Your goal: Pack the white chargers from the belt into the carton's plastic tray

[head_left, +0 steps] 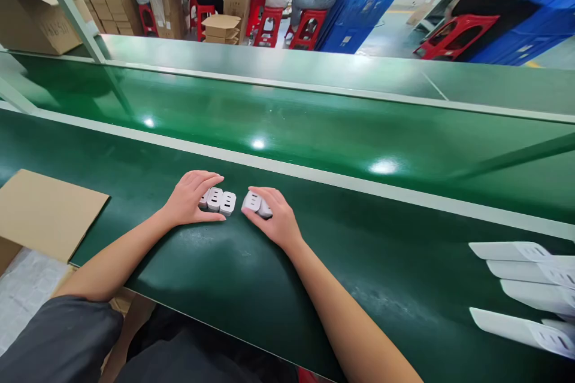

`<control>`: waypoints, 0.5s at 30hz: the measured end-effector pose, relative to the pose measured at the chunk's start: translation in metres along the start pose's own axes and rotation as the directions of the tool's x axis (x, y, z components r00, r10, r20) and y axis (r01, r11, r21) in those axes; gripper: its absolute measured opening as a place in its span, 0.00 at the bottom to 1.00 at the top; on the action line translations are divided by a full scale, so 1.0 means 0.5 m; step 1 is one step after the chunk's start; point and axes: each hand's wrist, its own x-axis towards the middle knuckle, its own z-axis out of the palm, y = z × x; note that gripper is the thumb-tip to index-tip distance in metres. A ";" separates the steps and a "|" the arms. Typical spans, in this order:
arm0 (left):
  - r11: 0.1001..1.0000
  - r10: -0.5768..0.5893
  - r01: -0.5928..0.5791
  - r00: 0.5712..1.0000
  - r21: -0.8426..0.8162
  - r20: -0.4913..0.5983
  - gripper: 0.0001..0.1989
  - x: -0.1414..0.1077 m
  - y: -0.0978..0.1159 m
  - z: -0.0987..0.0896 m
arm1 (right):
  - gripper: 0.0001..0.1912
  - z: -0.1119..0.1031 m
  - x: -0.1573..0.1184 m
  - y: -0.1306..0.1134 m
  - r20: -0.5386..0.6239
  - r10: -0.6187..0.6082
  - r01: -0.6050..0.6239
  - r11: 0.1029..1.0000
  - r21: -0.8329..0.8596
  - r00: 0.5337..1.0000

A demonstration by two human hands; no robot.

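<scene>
On the left part of the dark green surface: brown cardboard panel, with whitish bagging partly visible below. At upper left, beyond the panel: open cardboard box. Next, toward the center: left hand, back upward, thumb and fingers arched around a short row of white blocks. Not possible, from this view, to tell a grasp from a loose enclosure. Location of row: on the surface, left end hidden beneath the hand, thumb along the near side, fingers along the far side. Visible on the block tops: rounded corners, dark slots. To the right of the row: narrow gap. Immediately after the gap: right hand, closed on a pair of similar blocks, one with slots exposed, one mostly covered by fingers. Farther right, in the background: stacked blue crates. At the right edge: several elongated white pieces, side by side, with dark slot-like marks near the ends, well apart from both hands
</scene>
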 end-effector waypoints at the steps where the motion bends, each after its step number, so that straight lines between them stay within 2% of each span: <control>1: 0.999 -0.036 0.036 0.999 0.025 0.003 0.41 0.000 0.004 0.001 | 0.19 -0.002 0.000 0.007 -0.041 0.029 -0.029 1.000 -0.012 0.999; 3: 0.992 -0.110 0.109 0.994 0.061 0.013 0.41 0.001 0.011 0.001 | 0.20 -0.006 0.000 0.020 -0.093 0.058 -0.061 0.998 -0.033 0.994; 7: 0.966 -0.249 0.244 0.967 0.086 0.055 0.44 0.002 0.034 -0.006 | 0.20 -0.003 -0.001 0.027 -0.104 0.068 -0.074 0.996 -0.053 0.992; 11: 0.876 -0.467 0.439 0.875 0.198 0.126 0.51 0.011 0.080 -0.004 | 0.20 0.002 -0.001 0.027 -0.115 0.091 -0.096 0.994 -0.041 0.989; 15: 0.817 -0.552 0.474 0.808 0.328 0.208 0.48 0.034 0.116 0.005 | 0.20 0.003 -0.001 0.027 -0.116 0.078 -0.082 0.996 -0.027 0.990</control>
